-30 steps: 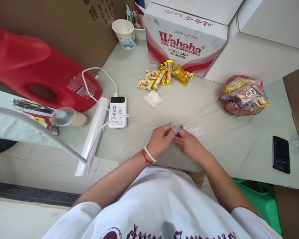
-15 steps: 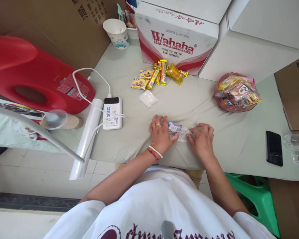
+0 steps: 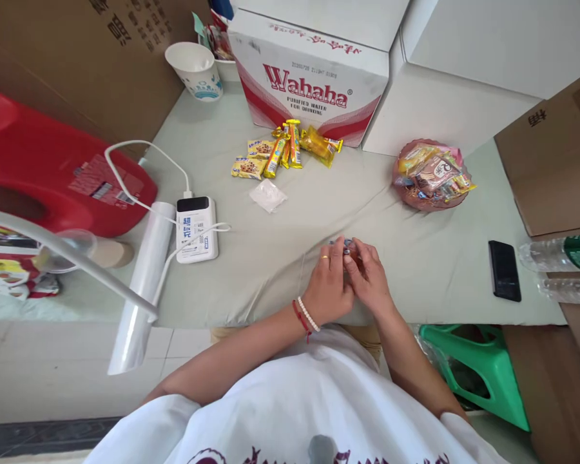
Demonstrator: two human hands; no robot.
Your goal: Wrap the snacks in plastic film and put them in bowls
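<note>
Close to the table's front edge, my left hand (image 3: 329, 281) and my right hand (image 3: 373, 276) meet with fingers curled together. Between their fingertips they hold a small, clear plastic packet with blue print (image 3: 347, 249), mostly hidden by the fingers. Both hands are closed on it. Farther back lies a flat whitish packet (image 3: 269, 195). Behind that is a pile of yellow-wrapped snacks (image 3: 273, 156).
A white power bank (image 3: 196, 235) with cables lies left, beside a plastic roll (image 3: 141, 290). A pink bowl (image 3: 401, 183) of snacks and a phone (image 3: 504, 270) are right. At the back stand a Wahaha carton (image 3: 314, 84) and a paper cup (image 3: 196, 71).
My hands have come together from either side of the plastic packet, which was lying spread on the table and is now bunched between my fingers. The camera view has shifted rightward.
</note>
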